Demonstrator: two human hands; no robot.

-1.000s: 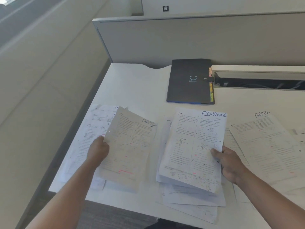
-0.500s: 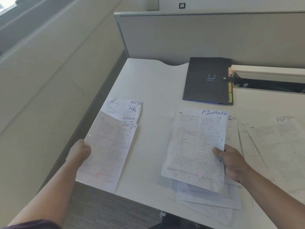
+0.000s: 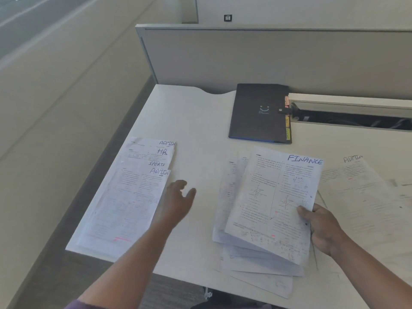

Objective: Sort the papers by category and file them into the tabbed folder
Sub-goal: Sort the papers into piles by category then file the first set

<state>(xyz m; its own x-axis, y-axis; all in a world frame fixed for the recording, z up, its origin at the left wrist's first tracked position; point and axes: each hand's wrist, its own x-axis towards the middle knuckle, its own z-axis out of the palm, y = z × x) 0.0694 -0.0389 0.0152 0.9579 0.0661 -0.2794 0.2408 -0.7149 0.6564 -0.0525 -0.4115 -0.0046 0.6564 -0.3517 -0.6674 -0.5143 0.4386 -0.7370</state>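
Left hand (image 3: 178, 200) hovers spread and empty; right hand (image 3: 321, 228) pinches the FINANCE stack (image 3: 274, 206), nearer the tabbed folder (image 3: 259, 112) lying beyond it.

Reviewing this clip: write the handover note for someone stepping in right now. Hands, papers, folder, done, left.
Left hand: open, empty, over bare desk beside the left pile, whose top sheet reads ADMIN.
Right hand: gripping the stack topped by a FINANCE sheet.
More sheets lie far right, one marked ADMIN.
Folder: at the back of the desk, strap fastened.
Done: some sheets laid out.
Left: finish sorting; nothing visibly filed.
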